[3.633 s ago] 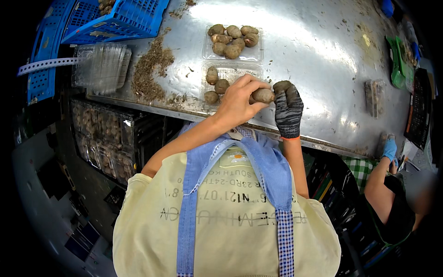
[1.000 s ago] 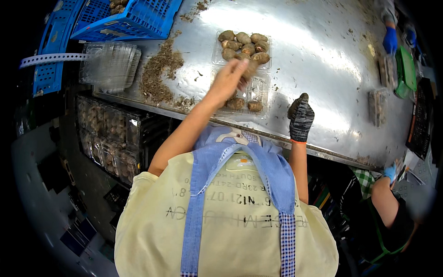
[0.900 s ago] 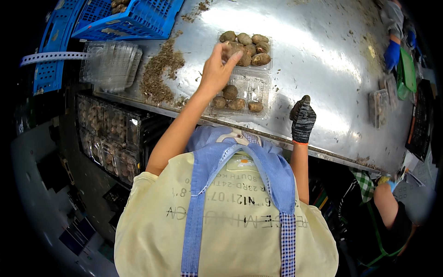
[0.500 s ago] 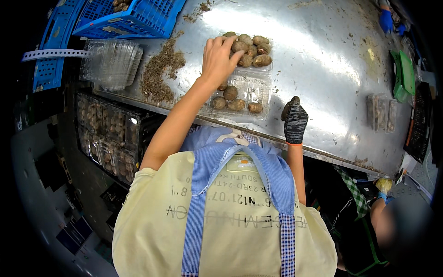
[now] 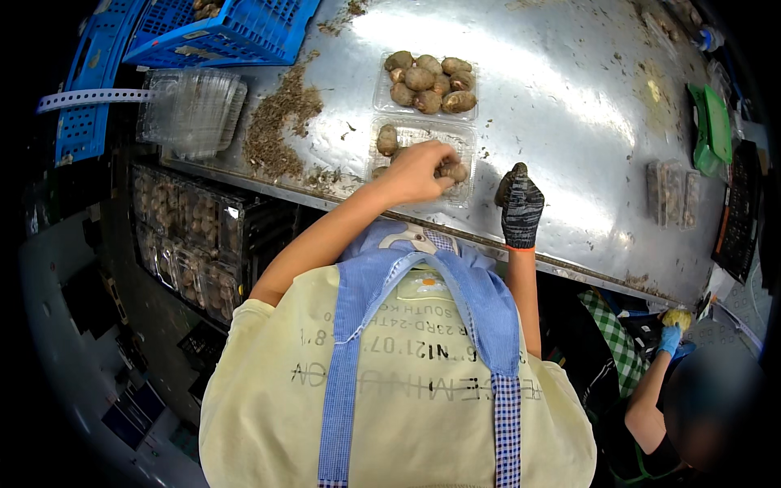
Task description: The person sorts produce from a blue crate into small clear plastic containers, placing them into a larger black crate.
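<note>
My bare left hand point(image 5: 419, 169) reaches over the near half of an open clear plastic clamshell box point(image 5: 468, 146). Its fingers close on a brown taro point(image 5: 455, 172), and the hand and wrist hide part of the box. One more taro point(image 5: 387, 140) shows in the upper left of this half. The far half holds a cluster of several taros point(image 5: 420, 79). To the right of the box, my right hand point(image 5: 522, 213), in a grey-black knit glove with an orange cuff, is closed around a dark brown taro point(image 5: 503, 192), mostly covered by the glove.
Loose soil point(image 5: 281, 122) lies on the metal table point(image 5: 569, 122). At left are stacked empty clear boxes point(image 5: 191, 114) and a blue crate point(image 5: 236, 37). Filled boxes point(image 5: 667, 193) and a green object point(image 5: 712, 130) stand right. A co-worker's blue-gloved hand point(image 5: 670, 337) is at lower right.
My left hand has moved from the far half of the box to the near half, where it now grips a taro. My right hand stays nearly still. The co-worker's arm has shifted.
</note>
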The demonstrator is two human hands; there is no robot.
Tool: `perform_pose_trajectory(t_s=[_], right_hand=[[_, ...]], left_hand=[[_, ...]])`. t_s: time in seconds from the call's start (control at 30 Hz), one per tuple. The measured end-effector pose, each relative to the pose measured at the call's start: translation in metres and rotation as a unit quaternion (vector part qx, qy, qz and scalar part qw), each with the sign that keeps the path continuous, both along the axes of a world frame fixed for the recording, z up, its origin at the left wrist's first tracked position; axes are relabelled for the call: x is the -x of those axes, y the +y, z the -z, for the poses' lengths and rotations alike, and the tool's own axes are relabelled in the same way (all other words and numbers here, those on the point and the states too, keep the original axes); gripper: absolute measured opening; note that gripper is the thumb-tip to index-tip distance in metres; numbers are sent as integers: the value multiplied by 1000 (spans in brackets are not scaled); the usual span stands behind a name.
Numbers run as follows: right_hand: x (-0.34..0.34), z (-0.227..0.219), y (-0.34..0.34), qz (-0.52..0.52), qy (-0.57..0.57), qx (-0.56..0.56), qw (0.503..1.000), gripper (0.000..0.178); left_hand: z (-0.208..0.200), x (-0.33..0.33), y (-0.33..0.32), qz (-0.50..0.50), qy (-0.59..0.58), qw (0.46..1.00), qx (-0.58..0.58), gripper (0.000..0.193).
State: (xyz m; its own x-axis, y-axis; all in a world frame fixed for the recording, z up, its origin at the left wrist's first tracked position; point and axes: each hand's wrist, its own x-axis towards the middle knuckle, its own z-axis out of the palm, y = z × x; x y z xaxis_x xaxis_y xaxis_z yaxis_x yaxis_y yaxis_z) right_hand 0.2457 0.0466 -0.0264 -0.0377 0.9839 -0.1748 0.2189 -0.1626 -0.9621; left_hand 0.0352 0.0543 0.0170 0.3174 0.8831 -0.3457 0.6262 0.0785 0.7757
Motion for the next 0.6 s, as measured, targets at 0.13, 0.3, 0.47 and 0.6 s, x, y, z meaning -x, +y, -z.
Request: perform_pose_trajectory(t_s=[0.13,0.3,0.47,0.6], right_hand=[[6,-9,1,-23,16,-17,999,42],[14,-16,-3,-72,70,-32,994,40],[35,-45,0,-156,-156,-221,950,15],[36,-42,-4,-132,-193,-214,949,13]], left_hand=[[-18,3,4,-179,-437,852,226,45],[-9,0,-2,-215,-590,712,313,33],[-6,-3,-9,-231,-583,717,304,32],[-9,-5,-7,-224,-524,770,286,35]])
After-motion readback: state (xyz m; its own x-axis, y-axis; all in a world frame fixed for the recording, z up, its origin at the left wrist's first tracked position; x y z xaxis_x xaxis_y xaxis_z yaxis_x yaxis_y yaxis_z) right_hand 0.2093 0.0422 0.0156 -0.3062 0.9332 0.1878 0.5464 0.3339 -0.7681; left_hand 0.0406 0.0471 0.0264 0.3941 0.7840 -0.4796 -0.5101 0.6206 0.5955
